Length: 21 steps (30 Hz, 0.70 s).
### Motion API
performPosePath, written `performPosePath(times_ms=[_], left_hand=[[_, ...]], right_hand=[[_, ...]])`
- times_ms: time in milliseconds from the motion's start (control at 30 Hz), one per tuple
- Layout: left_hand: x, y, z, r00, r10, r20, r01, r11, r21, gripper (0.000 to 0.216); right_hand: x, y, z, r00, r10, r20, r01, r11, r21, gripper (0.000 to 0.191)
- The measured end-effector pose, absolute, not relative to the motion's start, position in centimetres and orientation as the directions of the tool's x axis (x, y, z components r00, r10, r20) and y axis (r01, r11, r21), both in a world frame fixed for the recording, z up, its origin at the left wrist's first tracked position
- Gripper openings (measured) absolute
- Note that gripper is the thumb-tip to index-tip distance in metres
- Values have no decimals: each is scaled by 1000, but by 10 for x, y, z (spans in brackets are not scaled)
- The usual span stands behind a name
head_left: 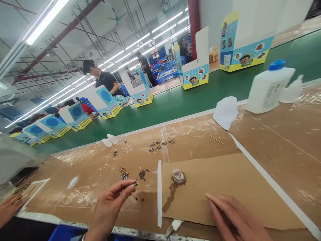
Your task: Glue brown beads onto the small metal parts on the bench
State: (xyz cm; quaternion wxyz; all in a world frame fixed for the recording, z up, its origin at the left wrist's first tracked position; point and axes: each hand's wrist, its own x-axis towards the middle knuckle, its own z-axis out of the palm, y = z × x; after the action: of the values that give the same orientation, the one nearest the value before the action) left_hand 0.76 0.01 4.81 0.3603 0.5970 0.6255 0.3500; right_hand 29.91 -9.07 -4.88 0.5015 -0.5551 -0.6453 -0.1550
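My left hand [110,206] pinches a tiny painted figure [136,183] between thumb and forefinger; a dark tip and a bit of yellow-green show. Just beyond it lie a pile of small brown round pieces [142,174] and a cluster of small blue-and-yellow figures [123,173]. My right hand [235,216] hovers over a cardboard sheet [208,177], fingertips pressed together; anything between them is too small or hidden to make out. On the cardboard, between my hands, sits a small round cap-like dish [178,176] in a brown wet stain.
More small figures [160,144] stand in rows further back. Behind runs a green conveyor [165,100] carrying printed boxes [194,75]. A white bottle with blue cap [268,87] stands at right, near a white cloth [225,112]. Another person's hand [11,207] is at far left.
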Motion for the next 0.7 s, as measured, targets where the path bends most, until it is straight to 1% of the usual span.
performPosePath(times_ms=[67, 133, 200, 267, 467, 567, 700], left_hand=[[24, 1, 50, 36, 999, -4, 564, -17, 826, 23], [44, 2, 54, 133, 990, 54, 629, -127, 767, 18], [63, 3, 60, 247, 964, 101, 660, -244, 710, 14], [82, 4, 65, 330, 938, 107, 676, -314, 667, 13], [115, 10, 74, 425, 901, 83, 747, -401, 531, 12], [124, 14, 74, 442, 895, 57, 785, -417, 458, 13], [132, 19, 73, 474, 879, 58, 823, -465, 326, 16]], right_hand=[[297, -91, -44, 151, 572, 806, 843, 352, -408, 20], [295, -92, -43, 192, 581, 791, 814, 355, -459, 19], [294, -92, -44, 226, 576, 786, 797, 355, -489, 19], [293, -93, -43, 244, 579, 778, 782, 357, -511, 19], [292, -91, -38, 277, 589, 759, 719, 397, -570, 20], [291, -90, -39, 301, 591, 749, 710, 386, -590, 21], [289, -90, -41, 322, 589, 742, 702, 377, -604, 23]])
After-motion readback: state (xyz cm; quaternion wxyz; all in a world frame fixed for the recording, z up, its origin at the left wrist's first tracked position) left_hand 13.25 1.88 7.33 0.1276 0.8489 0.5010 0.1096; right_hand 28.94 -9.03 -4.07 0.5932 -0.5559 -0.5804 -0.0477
